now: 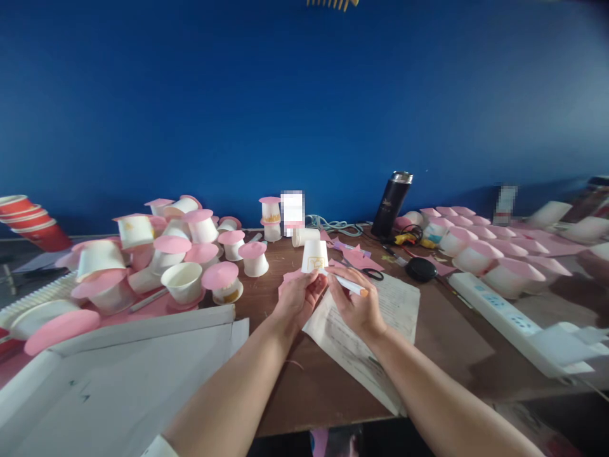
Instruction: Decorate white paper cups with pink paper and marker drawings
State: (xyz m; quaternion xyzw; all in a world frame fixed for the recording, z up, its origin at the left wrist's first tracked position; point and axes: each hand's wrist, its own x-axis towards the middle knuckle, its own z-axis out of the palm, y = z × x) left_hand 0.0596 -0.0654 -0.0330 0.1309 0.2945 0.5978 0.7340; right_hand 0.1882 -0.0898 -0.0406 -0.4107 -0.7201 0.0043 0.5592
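My left hand holds a piece of pink paper with an upturned white paper cup standing on it, above the brown table. My right hand grips a white marker with an orange end, its tip touching the foot of the cup. Both hands hover over a printed paper sheet.
Many white cups with pink paper discs crowd the left; more lie in rows at the right. A black flask, scissors, a round black object, a white power strip, white boards and stacked red cups surround them.
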